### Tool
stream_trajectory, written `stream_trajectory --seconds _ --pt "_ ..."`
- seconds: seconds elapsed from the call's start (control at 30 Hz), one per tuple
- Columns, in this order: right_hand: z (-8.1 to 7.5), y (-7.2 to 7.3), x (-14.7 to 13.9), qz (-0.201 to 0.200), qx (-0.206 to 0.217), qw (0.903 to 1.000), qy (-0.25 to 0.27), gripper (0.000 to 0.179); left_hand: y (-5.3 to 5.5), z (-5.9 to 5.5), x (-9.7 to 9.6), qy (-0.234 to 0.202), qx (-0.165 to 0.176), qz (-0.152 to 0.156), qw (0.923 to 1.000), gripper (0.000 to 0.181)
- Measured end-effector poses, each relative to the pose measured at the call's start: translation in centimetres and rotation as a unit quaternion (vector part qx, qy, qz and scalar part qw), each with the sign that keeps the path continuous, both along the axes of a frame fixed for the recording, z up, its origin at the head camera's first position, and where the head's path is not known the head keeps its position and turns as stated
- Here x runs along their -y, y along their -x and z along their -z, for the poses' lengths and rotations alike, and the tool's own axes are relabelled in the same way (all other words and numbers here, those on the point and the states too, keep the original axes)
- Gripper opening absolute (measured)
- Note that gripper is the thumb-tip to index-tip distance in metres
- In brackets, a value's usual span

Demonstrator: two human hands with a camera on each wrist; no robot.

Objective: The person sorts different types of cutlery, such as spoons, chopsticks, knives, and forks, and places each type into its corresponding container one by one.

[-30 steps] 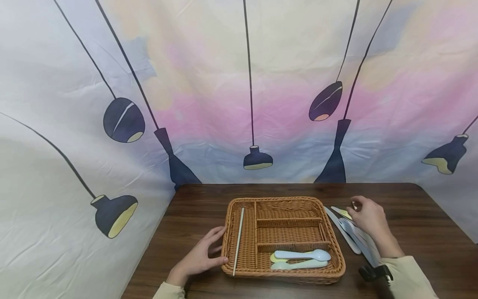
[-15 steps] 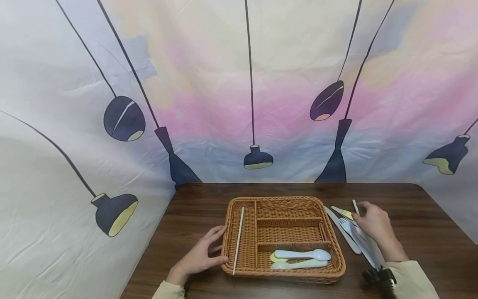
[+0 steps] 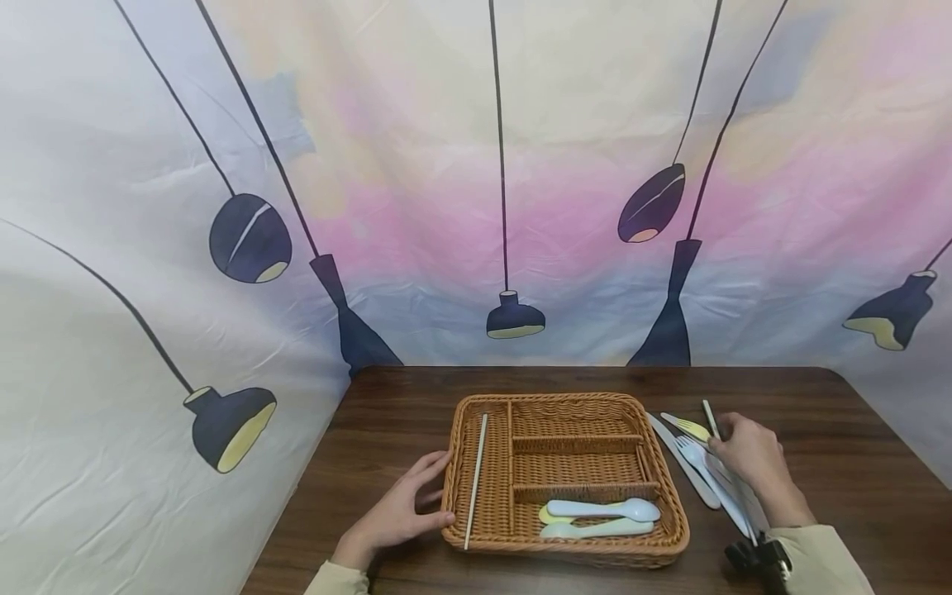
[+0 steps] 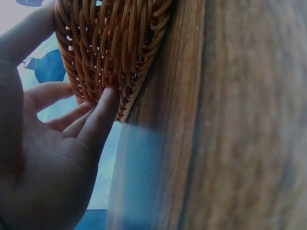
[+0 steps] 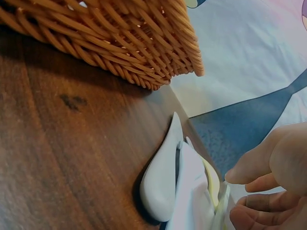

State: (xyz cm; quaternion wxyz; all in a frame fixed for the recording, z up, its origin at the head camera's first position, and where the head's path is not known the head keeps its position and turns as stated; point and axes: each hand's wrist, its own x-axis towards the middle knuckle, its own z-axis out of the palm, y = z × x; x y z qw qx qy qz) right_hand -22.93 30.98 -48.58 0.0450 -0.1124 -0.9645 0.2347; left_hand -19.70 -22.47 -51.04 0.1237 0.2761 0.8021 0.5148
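Observation:
My left hand (image 3: 405,506) rests against the left side of a wicker basket (image 3: 675,504), thumb at the near corner. In the left wrist view its fingers (image 4: 103,112) touch the woven wall. My right hand (image 3: 753,459) is low over loose plastic cutlery right of the basket, its curled fingers right at a pale chopstick (image 3: 710,417). The chopstick's top end shows past the fingers; its middle is hidden. I cannot tell whether the fingers grip it. Beside it lie a yellow fork (image 3: 693,429), a light blue fork (image 3: 692,450) and a pale knife (image 3: 680,454).
Another pale chopstick (image 3: 476,479) lies in the basket's long left compartment. The near right compartment holds a light blue spoon (image 3: 598,509), a pale green spoon (image 3: 595,529) and a yellow piece (image 3: 550,516). A printed cloth (image 3: 580,248) hangs behind the brown table (image 3: 416,405).
My right hand has moved back toward me along the chopstick, so more of the chopstick's top end shows. The left hand and the basket have stayed in place.

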Motion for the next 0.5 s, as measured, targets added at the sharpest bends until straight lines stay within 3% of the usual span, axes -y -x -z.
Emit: stream_trajectory --seconds 0.5 --pt "0.62 -0.09 -0.01 0.006 0.012 0.9999 0.001 0.047 -0.06 0.0 -0.05 0.001 -0.006 -0.004 1.0 0.084"
